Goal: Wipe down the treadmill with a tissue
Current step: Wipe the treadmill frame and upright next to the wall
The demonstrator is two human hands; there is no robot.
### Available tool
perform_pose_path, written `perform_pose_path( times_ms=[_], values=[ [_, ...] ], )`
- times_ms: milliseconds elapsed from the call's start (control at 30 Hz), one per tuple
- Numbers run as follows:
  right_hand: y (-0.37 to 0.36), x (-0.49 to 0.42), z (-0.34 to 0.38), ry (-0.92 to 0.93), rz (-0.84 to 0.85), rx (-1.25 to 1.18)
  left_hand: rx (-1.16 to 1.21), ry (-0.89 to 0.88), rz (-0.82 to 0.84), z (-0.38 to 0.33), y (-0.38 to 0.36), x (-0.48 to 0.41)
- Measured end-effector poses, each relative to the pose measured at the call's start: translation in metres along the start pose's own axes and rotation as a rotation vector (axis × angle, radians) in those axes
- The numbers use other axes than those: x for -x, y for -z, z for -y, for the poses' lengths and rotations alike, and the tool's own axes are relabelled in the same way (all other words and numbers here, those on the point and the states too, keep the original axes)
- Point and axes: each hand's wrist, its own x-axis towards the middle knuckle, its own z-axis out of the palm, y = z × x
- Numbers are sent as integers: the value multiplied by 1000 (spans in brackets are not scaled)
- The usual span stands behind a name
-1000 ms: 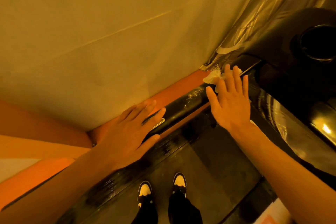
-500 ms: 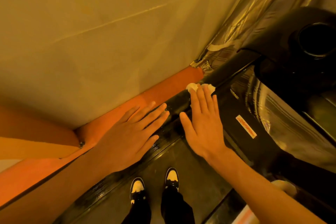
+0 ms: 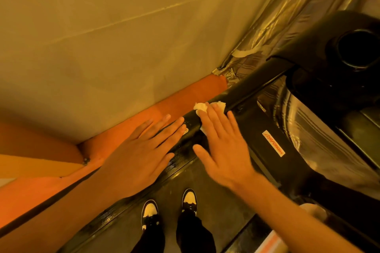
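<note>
At far left an orange band of floor [image 3: 30, 191] runs along the foot of a plain beige wall [image 3: 102, 47] and turns a corner with it. The person's left hand [image 3: 139, 150] lies flat, its fingers straight and slightly spread, grasping nothing. Its fingertips rest on the glossy black tubular handrail [image 3: 246, 90] of the black treadmill [image 3: 257, 127], which slants up toward the right.

Below the hands, two black-and-white trainers [image 3: 150, 210] stand side by side on the dark grey running belt [image 3: 218, 201], next to the ribbed black side rail [image 3: 181, 160].

Just right of the left fingertips, a crumpled white tissue [image 3: 200, 106] sits on the handrail, folded partly over the tube. The right hand [image 3: 224, 150] presses it there palm down with straight fingers laid over it and the thumb held out to the side, not curled round the tube. The two hands lie close beside each other, with a strip of rail showing between them.

Further right, on the treadmill's black frame, a small white rectangular sticker [image 3: 273, 143] carries slanted red lettering that is too blurred to read. Beyond the frame hangs a shiny silver-grey pleated curtain [image 3: 287, 16]. At far right sits the black plastic console [image 3: 320, 47] with a round dark cup recess [image 3: 359, 51].
</note>
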Motion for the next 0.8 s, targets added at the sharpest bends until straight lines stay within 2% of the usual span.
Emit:
perform_pose_path(
  times_ms=[67,133,200,267,333,433,500,567,633,700,800],
  values=[
    [9,-14,-42,-43,-22,119,-10,-10,5,1,0,0],
    [24,-32,-81,-209,-98,178,-14,-8,-4,0,1,1],
    [24,-39,-79,-330,-126,140,-18,3,-15,0,1,0],
    [13,-30,-35,-293,-105,-3,-17,23,-24,-1,2,1],
    [0,-7,12,-146,-50,-90,-16,34,-40,-2,2,1],
    [1,4,5,11,28,29,-20,32,-42,-2,1,1],
    [16,-14,-41,-59,-3,136,-25,33,-37,-2,0,0],
    [36,-39,-87,-234,-28,231,-24,57,-45,-2,0,0],
    [42,-58,-95,-338,-17,253,-22,72,-57,-4,1,-1],
    [34,-62,-54,-279,27,179,-15,70,-67,-5,1,-1],
    [25,-38,20,-51,174,56,19,76,-59,-5,-1,0]
  ],
)
